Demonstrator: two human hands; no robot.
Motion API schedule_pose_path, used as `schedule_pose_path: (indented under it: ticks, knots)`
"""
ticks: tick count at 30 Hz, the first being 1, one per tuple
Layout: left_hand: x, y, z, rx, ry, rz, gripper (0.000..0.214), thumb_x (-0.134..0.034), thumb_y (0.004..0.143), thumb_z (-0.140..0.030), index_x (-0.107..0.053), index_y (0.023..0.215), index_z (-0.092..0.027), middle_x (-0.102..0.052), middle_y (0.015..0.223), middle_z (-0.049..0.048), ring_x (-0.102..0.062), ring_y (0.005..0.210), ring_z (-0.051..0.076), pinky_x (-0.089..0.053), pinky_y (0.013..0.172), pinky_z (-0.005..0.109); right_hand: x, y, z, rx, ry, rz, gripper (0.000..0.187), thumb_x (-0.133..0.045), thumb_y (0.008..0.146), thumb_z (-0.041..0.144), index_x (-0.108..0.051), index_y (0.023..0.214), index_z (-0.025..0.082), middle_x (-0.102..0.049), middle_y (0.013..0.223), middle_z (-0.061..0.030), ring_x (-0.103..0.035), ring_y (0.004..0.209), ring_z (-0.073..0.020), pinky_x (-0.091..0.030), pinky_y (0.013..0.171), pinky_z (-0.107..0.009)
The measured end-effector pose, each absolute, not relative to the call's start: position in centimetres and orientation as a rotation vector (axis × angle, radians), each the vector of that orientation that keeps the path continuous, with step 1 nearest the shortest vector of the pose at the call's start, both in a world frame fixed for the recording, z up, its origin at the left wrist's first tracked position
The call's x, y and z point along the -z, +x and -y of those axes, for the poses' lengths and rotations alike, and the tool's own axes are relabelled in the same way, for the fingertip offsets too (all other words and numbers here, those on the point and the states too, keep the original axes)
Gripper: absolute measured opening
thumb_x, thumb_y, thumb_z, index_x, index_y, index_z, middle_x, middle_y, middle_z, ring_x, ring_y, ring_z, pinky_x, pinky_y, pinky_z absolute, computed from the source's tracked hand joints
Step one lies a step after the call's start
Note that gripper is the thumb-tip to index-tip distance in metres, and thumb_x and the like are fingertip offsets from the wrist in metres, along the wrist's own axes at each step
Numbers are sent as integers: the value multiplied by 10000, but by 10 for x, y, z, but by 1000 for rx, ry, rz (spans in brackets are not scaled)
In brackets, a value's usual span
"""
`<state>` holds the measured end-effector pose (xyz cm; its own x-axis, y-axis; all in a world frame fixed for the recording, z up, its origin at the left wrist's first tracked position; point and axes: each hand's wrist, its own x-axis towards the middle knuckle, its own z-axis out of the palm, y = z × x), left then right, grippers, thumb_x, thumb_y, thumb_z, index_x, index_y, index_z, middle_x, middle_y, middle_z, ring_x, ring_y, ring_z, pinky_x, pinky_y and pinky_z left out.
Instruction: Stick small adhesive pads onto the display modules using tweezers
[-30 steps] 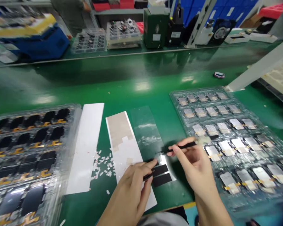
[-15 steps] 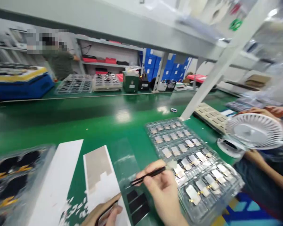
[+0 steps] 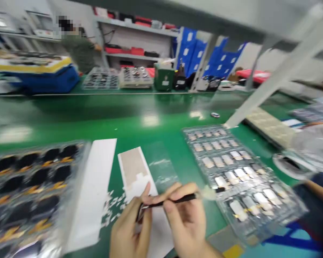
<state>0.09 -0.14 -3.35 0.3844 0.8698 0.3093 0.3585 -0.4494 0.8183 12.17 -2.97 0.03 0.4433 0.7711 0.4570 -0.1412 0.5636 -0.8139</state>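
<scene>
Right hand (image 3: 185, 224) clamps slim black tweezers (image 3: 172, 200) against left hand (image 3: 130, 229), whose hold is unclear; a slip could drop the pale film scrap (image 3: 208, 193).

Slim black tweezers (image 3: 172, 201), nearly level

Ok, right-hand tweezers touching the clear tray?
Cannot tell: head view shows the tweezers in the right hand reaching over the clear tray, but blur hides any gap.

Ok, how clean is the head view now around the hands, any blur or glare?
Head view: motion blur softens the whole frame, so the tweezers look soft at their tips; the white fan at the right edge is smeared worst; glare patches shine on the green bench; wide-angle bending tilts the edges.
</scene>
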Motion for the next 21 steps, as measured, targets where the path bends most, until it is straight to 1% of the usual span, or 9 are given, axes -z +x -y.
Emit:
schedule_pose_path:
  ticks: [3,5,8,11,15,18,21]
  knots:
    - [26,6,1,-944,1985,-1080,395,-448,1011,-183,-569,1387,-194,-718,910,74,-723,891,208,-602,712,257,-5,130,29,-691,-832,969,155,-518,1022,123,-542,1056,272,-690,973,-12,-735,1026,-211,-640,891,-424]
    - [22,10,0,-934,1966,-1076,428,-418,1013,-160,-542,1420,-199,-702,911,71,-708,830,194,-595,671,252,-2,129,28,-708,-848,982,156,-513,1024,117,-533,1050,269,-675,951,-4,-734,1025,-209,-645,888,-417]
    - [18,11,0,-924,1910,-1058,458,-394,1016,-162,-512,1455,-218,-690,949,78,-686,809,190,-588,655,264,2,126,28,-697,-863,1002,172,-505,1024,106,-518,1056,274,-670,937,4,-739,1000,-201,-655,872,-409]
    - [16,11,2,-927,1869,-1074,458,-397,1014,-168,-519,1452,-219,-667,916,65,-663,790,185,-578,693,285,2,125,30,-609,-887,1020,179,-496,1021,97,-513,1059,270,-677,948,-8,-742,980,-202,-668,846,-406]
    - [18,11,3,-942,1866,-1089,499,-393,1004,-157,-471,1491,-231,-646,884,46,-643,755,174,-560,678,288,2,124,33,-548,-945,1045,177,-496,1018,103,-500,1051,277,-687,939,-17,-745,965,-214,-677,822,-423]
    - [22,12,1,-932,1854,-1098,517,-391,1008,-157,-438,1511,-264,-667,957,54,-659,808,171,-569,711,289,2,123,32,-557,-954,1052,191,-503,1010,93,-505,1050,279,-685,931,-11,-745,964,-208,-674,833,-410]
    - [19,11,-1,-939,1862,-1121,496,-408,1023,-179,-442,1505,-293,-694,1101,66,-681,978,182,-576,818,300,0,126,29,-561,-941,1002,190,-515,1001,84,-519,1038,271,-682,913,-3,-748,938,-196,-673,835,-395]
